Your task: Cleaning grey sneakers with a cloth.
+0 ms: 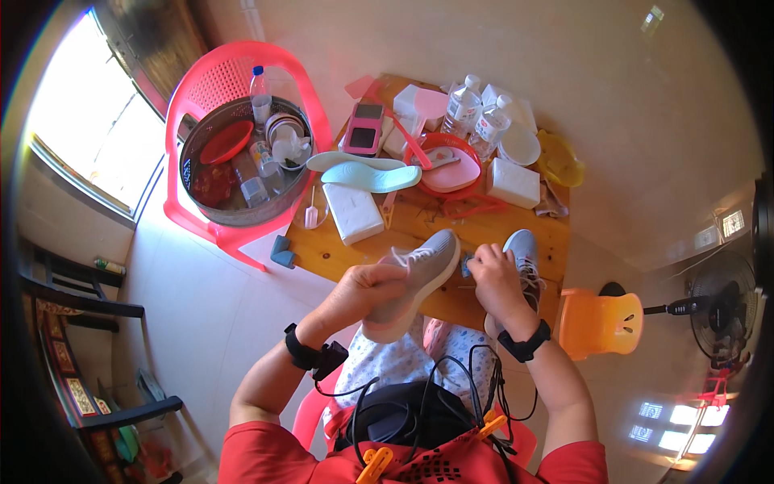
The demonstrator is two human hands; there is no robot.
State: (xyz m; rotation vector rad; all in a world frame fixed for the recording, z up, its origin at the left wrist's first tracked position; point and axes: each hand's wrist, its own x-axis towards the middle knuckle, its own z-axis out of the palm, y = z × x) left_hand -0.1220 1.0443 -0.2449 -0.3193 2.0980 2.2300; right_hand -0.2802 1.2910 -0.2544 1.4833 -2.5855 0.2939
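Observation:
My left hand (380,289) grips a grey knit sneaker (432,260) by its heel end, with the toe pointing away over the table's near edge. White laces hang loose on it. My right hand (497,284) is over the near part of the table, its fingers bent near a small blue item (467,265); whether they hold it is not clear. A second grey sneaker (523,248) lies just right of that hand, partly hidden by it. Two light insoles, one mint green (371,176) and one paler (354,161), lie farther back on the table.
The wooden table (320,257) bears white tissue packs (352,213), water bottles (462,109) and a red basket (450,189). At left, a pink chair (242,54) holds a large metal basin (242,216). An orange chair (598,323) and a fan (719,308) stand at right. Black cables (432,369) cross my lap.

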